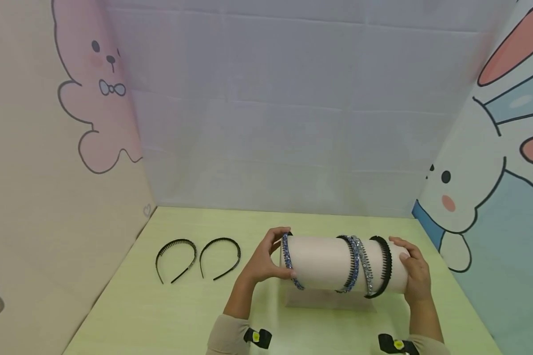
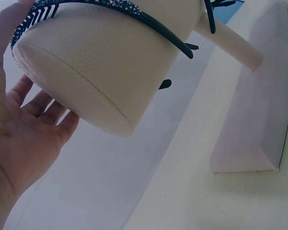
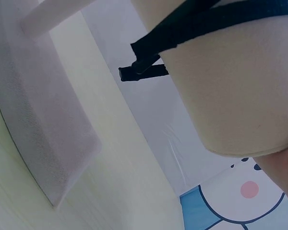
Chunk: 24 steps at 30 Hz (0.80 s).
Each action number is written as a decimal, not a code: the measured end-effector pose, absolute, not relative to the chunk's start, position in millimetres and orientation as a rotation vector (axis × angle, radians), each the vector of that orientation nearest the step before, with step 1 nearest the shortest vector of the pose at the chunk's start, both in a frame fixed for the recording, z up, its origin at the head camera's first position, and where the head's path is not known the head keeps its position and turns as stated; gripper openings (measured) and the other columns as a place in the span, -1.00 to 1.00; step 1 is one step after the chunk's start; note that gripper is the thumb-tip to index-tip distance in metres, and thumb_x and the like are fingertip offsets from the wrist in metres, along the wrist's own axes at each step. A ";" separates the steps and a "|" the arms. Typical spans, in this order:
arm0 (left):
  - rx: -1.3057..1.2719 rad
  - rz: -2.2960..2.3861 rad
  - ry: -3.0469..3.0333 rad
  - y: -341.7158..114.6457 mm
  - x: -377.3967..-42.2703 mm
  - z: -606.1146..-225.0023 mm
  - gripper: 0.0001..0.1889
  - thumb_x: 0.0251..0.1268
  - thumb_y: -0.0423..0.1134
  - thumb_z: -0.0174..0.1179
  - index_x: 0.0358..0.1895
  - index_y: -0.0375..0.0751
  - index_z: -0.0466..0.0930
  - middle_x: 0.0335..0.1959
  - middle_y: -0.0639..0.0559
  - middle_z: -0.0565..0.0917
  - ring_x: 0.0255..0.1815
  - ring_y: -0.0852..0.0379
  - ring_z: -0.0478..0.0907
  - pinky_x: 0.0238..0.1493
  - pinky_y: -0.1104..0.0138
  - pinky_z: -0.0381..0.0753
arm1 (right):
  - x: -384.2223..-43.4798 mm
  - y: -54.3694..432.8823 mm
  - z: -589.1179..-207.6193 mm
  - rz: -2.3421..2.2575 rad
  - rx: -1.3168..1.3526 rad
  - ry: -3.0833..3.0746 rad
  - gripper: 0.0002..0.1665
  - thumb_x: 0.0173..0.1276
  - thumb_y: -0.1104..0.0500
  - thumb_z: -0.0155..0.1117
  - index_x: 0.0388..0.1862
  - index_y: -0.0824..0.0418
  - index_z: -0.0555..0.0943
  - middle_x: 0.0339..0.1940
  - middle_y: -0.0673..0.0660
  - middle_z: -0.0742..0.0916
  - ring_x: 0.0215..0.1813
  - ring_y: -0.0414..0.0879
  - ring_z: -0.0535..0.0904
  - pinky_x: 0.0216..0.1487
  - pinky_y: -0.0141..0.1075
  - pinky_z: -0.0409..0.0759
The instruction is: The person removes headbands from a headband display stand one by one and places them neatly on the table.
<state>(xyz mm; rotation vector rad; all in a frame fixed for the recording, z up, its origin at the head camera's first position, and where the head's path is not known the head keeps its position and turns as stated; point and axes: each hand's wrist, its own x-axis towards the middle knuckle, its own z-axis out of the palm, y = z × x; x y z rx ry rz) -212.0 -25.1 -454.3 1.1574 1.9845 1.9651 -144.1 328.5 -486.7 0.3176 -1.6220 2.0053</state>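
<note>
A cream padded roll of a headband stand (image 1: 315, 261) lies sideways on its base. My left hand (image 1: 264, 261) holds a blue glittery headband (image 1: 286, 254) around the roll's left end, thumb in front and fingers behind. My right hand (image 1: 417, 271) grips the roll's right end, thumb towards me and fingers on the far side. Between the hands the roll carries another blue glittery headband (image 1: 354, 264), a silver one (image 1: 365, 268) and a black toothed headband (image 1: 387, 266). In the left wrist view the held blue headband (image 2: 158, 25) crosses the roll, its tip sticking out.
Two thin black headbands, one toothed headband (image 1: 177, 241) and another beside it (image 1: 238, 251), lie on the table (image 1: 129, 305) to the left. The stand's pale base (image 1: 330, 300) sits under the roll. A white back wall (image 1: 271, 123) and printed side walls enclose the table.
</note>
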 end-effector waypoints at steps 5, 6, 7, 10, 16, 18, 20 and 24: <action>1.139 2.017 1.924 -26.2 -214.8 -454.4 -0.06 -0.22 -0.36 0.50 0.29 -0.48 0.13 0.25 -0.27 0.27 0.31 -0.28 0.13 0.28 0.01 0.09 | -144.9 330.3 -488.7 2.004 0.377 -1.611 -0.63 0.38 0.47 -0.29 0.03 0.49 0.44 0.08 0.08 0.59 0.20 -0.06 0.33 0.12 -0.39 0.27; 1.135 2.018 1.918 -26.7 -214.8 -453.8 -0.06 -0.23 -0.38 0.50 0.29 -0.49 0.13 0.24 -0.28 0.27 0.30 -0.28 0.14 0.28 0.01 0.09 | -144.9 330.4 -488.7 2.001 0.367 -1.616 -0.63 0.38 0.46 -0.28 0.03 0.49 0.45 0.07 0.08 0.59 0.20 -0.06 0.34 0.12 -0.39 0.27; 1.134 2.016 1.915 -27.0 -215.0 -453.8 -0.06 -0.23 -0.38 0.50 0.29 -0.49 0.13 0.24 -0.28 0.28 0.30 -0.27 0.15 0.28 0.01 0.09 | -144.8 330.4 -488.6 1.999 0.358 -1.619 -0.63 0.39 0.46 -0.28 0.03 0.49 0.45 0.07 0.07 0.59 0.20 -0.06 0.34 0.12 -0.39 0.27; 1.126 2.020 1.893 -28.0 -215.7 -454.9 -0.06 -0.22 -0.40 0.50 0.29 -0.49 0.12 0.24 -0.30 0.27 0.30 -0.27 0.14 0.28 0.01 0.09 | -144.5 330.5 -488.7 1.997 0.343 -1.624 -0.63 0.39 0.45 -0.27 0.02 0.48 0.45 0.07 0.06 0.60 0.19 -0.08 0.35 0.11 -0.38 0.27; 1.083 2.060 1.800 -28.6 -216.5 -458.5 -0.05 -0.20 -0.46 0.47 0.31 -0.51 0.06 0.26 -0.36 0.21 0.32 -0.22 0.12 0.30 0.05 0.07 | -144.2 331.0 -488.9 2.013 0.369 -1.607 -0.61 0.39 0.46 -0.30 0.03 0.47 0.46 0.08 0.06 0.59 0.19 -0.08 0.35 0.10 -0.39 0.29; 1.069 2.065 1.789 -29.1 -216.4 -458.9 -0.05 -0.20 -0.46 0.46 0.31 -0.51 0.05 0.26 -0.33 0.21 0.33 -0.20 0.11 0.31 0.05 0.05 | -144.7 330.7 -488.6 2.022 0.371 -1.602 -0.61 0.39 0.47 -0.31 0.03 0.47 0.45 0.08 0.06 0.59 0.19 -0.09 0.35 0.09 -0.39 0.29; 1.056 2.063 1.787 -29.5 -215.7 -458.7 -0.04 -0.19 -0.44 0.47 0.32 -0.50 0.04 0.28 -0.27 0.20 0.35 -0.18 0.09 0.31 0.06 0.04 | -144.8 330.2 -488.3 2.029 0.365 -1.599 -0.61 0.39 0.47 -0.31 0.03 0.47 0.45 0.08 0.06 0.60 0.18 -0.09 0.36 0.09 -0.38 0.29; 1.054 2.027 1.790 -29.7 -212.8 -457.4 0.01 -0.19 -0.38 0.49 0.35 -0.47 -0.01 0.32 -0.23 0.16 0.38 -0.16 0.03 0.32 0.08 0.00 | -144.4 330.2 -487.7 2.030 0.360 -1.597 -0.62 0.39 0.47 -0.30 0.02 0.48 0.46 0.07 0.06 0.60 0.18 -0.09 0.37 0.10 -0.37 0.27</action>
